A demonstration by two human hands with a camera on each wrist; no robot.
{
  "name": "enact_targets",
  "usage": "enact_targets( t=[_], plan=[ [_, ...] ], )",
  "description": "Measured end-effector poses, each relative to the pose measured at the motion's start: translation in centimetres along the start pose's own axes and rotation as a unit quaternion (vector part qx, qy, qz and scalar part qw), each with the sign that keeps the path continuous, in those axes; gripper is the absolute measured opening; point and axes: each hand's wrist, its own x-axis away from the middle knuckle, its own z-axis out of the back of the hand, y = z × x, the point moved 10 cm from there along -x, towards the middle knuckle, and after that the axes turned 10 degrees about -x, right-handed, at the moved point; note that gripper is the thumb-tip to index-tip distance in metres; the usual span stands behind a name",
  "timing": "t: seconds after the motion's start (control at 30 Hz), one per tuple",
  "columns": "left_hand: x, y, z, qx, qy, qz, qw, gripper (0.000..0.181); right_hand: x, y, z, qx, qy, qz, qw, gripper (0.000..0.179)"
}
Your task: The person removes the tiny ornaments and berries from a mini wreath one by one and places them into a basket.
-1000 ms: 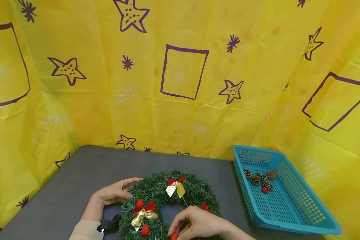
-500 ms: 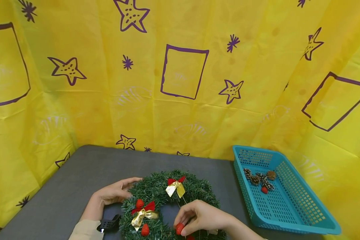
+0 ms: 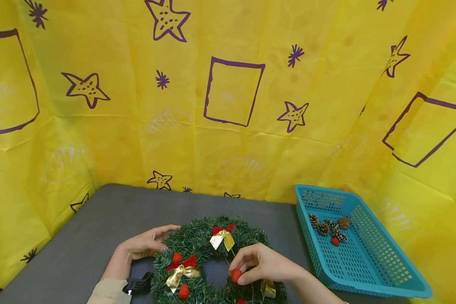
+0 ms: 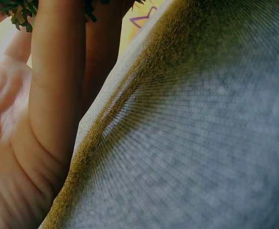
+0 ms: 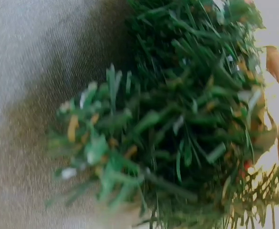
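A green wreath [image 3: 199, 232] lies on the table at the near edge of the head view, its lower part cut off. My left hand [image 3: 146, 242] rests against its left side, thumb and extended fingers touching the greenery; some fingertips are hidden. My right hand [image 3: 267, 264] pinches a red strawberry ornament [image 3: 236, 275] between thumb and fingers, over the wreath's right side. Red-and-gold bows [image 3: 222, 238] and other strawberries [image 3: 184, 291] sit on the wreath. In the right wrist view, greenery [image 5: 177, 119] fills the middle, and only part of the hand shows.
A teal basket [image 3: 368, 283] stands on the right, holding several pine cones [image 3: 323, 228] and one red strawberry [image 3: 335, 241]. Beneath the left wrist is a dark strap [image 3: 138, 283]. The grey tabletop [image 3: 137, 204] meets a yellow patterned curtain [image 3: 228, 160] behind.
My right hand has moved up and to the right with the strawberry in its fingers, uncovering a gold bow on the wreath's lower right. My left hand has stayed put.
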Motion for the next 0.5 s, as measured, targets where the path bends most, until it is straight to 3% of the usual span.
enact_targets(
  t=[0.23,0.5],
  plan=[
    [-0.1,0.0,-0.1,0.004,-0.005,0.006,1.0000,0.063,1.0,-1.0,2.2,-0.012,0.040,0.010,0.9991,0.037],
    [-0.1,-0.3,-0.1,0.006,-0.010,0.010,0.9999,0.064,2.5,-2.3,5.0,0.018,0.086,0.037,0.9954,0.036]
  ],
)
